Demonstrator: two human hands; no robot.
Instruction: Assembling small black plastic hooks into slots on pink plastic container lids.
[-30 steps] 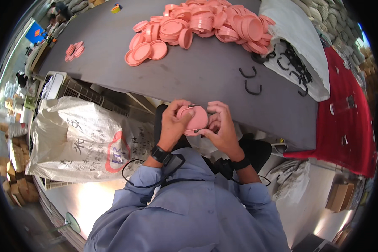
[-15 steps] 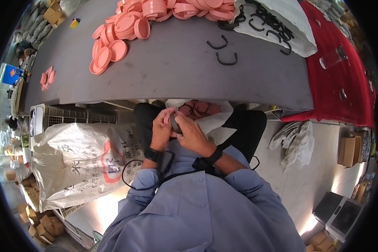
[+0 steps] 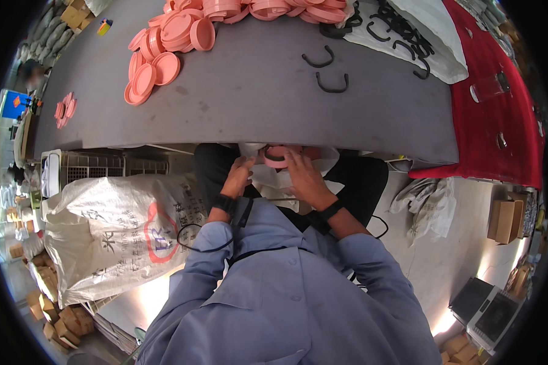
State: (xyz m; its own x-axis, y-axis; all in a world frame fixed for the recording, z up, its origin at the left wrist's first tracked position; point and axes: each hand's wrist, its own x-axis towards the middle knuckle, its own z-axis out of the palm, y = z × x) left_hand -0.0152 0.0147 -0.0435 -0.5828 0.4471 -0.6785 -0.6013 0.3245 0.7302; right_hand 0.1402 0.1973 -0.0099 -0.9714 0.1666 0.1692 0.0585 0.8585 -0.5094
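A: What are the fingers doing?
B: The right hand (image 3: pixel 304 176) curls over a pink round lid (image 3: pixel 276 156) in the lap, just under the table edge. The left hand (image 3: pixel 238 176) pinches the white cloth (image 3: pixel 268 181) beside it.
A: Around them?
B: Smooth pink lids (image 3: pixel 164 55) heaped on the grey table (image 3: pixel 256 103), black curved handles (image 3: pixel 332 82), a printed woven sack (image 3: pixel 109 231) at left.

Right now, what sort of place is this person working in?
Likely a small workshop or packing room. Piles of pink discs and black hooks lie on a long grey table, with a big printed sack and cartons on the floor.
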